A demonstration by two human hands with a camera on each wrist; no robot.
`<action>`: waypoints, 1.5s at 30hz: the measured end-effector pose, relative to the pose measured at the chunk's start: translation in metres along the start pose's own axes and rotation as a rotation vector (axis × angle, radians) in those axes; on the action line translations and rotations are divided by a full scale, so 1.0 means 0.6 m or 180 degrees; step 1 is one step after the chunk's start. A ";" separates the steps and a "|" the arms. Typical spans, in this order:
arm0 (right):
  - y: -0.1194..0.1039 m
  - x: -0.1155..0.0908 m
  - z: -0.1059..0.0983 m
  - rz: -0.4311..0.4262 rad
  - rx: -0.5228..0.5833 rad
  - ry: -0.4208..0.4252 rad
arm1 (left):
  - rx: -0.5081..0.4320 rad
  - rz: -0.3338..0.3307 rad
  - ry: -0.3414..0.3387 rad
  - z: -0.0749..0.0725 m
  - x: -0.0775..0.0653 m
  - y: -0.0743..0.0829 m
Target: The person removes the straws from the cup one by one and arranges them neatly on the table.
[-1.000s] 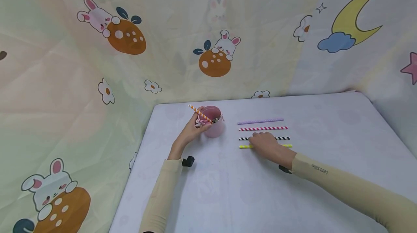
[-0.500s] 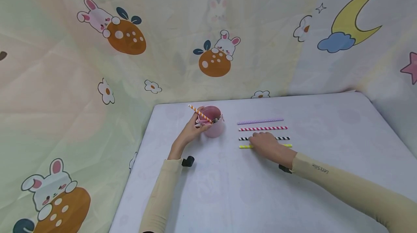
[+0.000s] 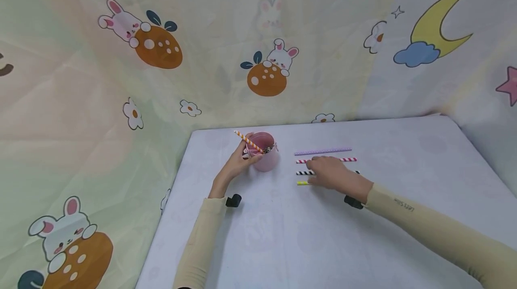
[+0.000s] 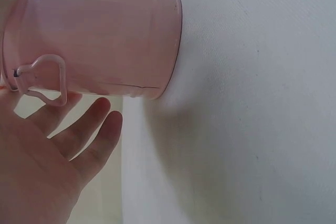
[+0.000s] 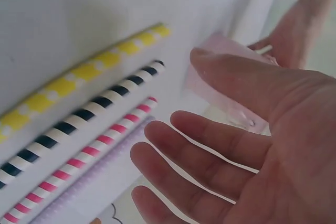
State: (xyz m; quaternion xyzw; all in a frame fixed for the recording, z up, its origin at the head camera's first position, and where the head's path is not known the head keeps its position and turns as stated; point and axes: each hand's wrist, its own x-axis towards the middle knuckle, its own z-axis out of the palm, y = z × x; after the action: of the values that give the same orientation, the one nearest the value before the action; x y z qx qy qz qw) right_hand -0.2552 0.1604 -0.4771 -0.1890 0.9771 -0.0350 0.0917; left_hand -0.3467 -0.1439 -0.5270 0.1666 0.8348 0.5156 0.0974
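Observation:
My left hand (image 3: 236, 162) holds a small pink bucket (image 3: 266, 163) by its rim and side. The bucket's wire handle (image 4: 62, 77) shows in the left wrist view. An orange-striped paper straw (image 3: 247, 140) leans out of the bucket. To the right lie a purple straw (image 3: 323, 151), a red-striped straw (image 3: 349, 159), a black-striped straw (image 5: 84, 115) and a yellow straw (image 5: 100, 65), side by side. Over the red, black and yellow ones my right hand (image 3: 335, 174) hovers, its fingers loosely extended and holding nothing in the right wrist view.
A white cloth covers the table (image 3: 274, 235). Behind and to the left hangs a printed curtain (image 3: 218, 55) with rabbits, flowers and a moon. A black wrist camera (image 3: 233, 200) sits under the left sleeve.
Having been low over the black and yellow straws, my right hand has risen slightly and shifted farther from me, its fingers more spread. The left hand and bucket stay put.

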 end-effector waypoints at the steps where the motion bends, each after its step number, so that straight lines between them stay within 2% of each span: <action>1: 0.000 0.000 -0.006 -0.0007 0.0036 -0.0005 | 0.0002 0.0004 -0.0005 0.000 0.000 -0.001; 7: 0.000 0.006 -0.043 0.0037 0.0170 0.0000 | -0.0029 -0.0037 -0.0011 0.000 -0.003 -0.002; 16: 0.003 0.022 -0.092 0.0057 0.0484 0.0452 | -0.0106 -0.0015 -0.0074 -0.002 -0.004 -0.001; 23: -0.004 0.041 -0.113 0.0024 0.0718 0.0571 | -0.0048 0.0001 -0.0007 -0.001 -0.003 -0.004; 29: -0.009 0.065 -0.133 0.0010 0.1017 0.0546 | -0.0065 0.0089 0.0009 -0.002 -0.003 -0.004; 34: -0.013 0.095 -0.141 -0.0079 0.1258 0.0485 | -0.0037 0.0016 0.0011 -0.001 -0.005 -0.001; 41: -0.028 0.132 -0.148 -0.0125 0.1286 0.0401 | -0.0046 -0.0042 -0.0004 0.000 -0.002 0.000; 45: -0.035 0.151 -0.143 -0.0306 0.1186 0.0447 | -0.0080 -0.0050 0.0001 0.001 0.000 0.000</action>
State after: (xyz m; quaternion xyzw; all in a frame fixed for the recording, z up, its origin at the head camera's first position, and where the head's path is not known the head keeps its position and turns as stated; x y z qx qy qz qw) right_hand -0.3466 0.1098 -0.4057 -0.2123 0.9475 -0.2325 0.0551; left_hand -0.3464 -0.1438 -0.5273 0.1587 0.8295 0.5253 0.1034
